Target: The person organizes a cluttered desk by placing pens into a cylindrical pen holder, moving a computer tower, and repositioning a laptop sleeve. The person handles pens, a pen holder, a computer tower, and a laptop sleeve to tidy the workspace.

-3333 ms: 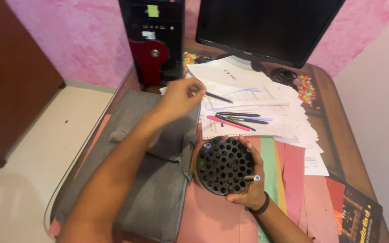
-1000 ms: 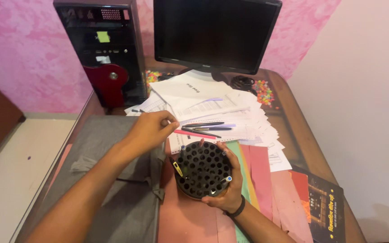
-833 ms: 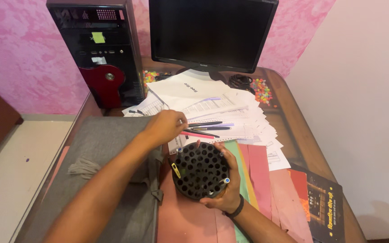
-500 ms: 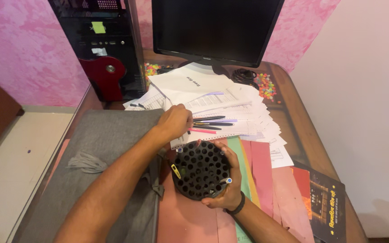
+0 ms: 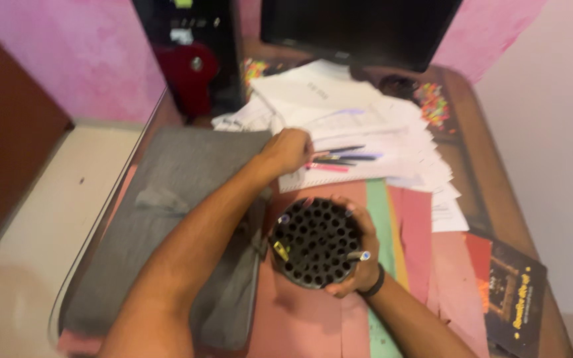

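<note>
Since the frame 0.5 s ago the view has swung left and blurred, while the left hand (image 5: 289,151) stays over the near ends of the loose pens and the right hand (image 5: 358,255) keeps its hold on the holder. Nearest the person, the right hand wraps the right side and far rim of a round black pen holder (image 5: 316,242) pierced with many holes, fingers curled firmly around it; the holder stands on the pink sheets (image 5: 306,315) at the table's near edge. About 4 pens stand in its outer holes, among them a yellow-capped pen (image 5: 281,250) on the left and a blue-tipped pen (image 5: 360,255) on the right by the thumb. Left of the holder lies a grey cloth bag (image 5: 179,219), which the left forearm crosses. Beyond the holder, the left hand is loosely closed, fingertips down at the ends of the loose pens; the blur does not show whether it pinches one. Those pens lie side by side on the spread of white papers (image 5: 366,126): a pink pen (image 5: 329,168) nearest, dark pens (image 5: 345,156) just behind it. Right of the holder run green and red sheets, with a dark booklet (image 5: 517,298) at the table's right corner. Farthest away stand a black computer tower (image 5: 193,46) and a dark monitor (image 5: 359,26) against the pink wall, with small coloured beads (image 5: 432,105) scattered near the monitor's base.
</note>
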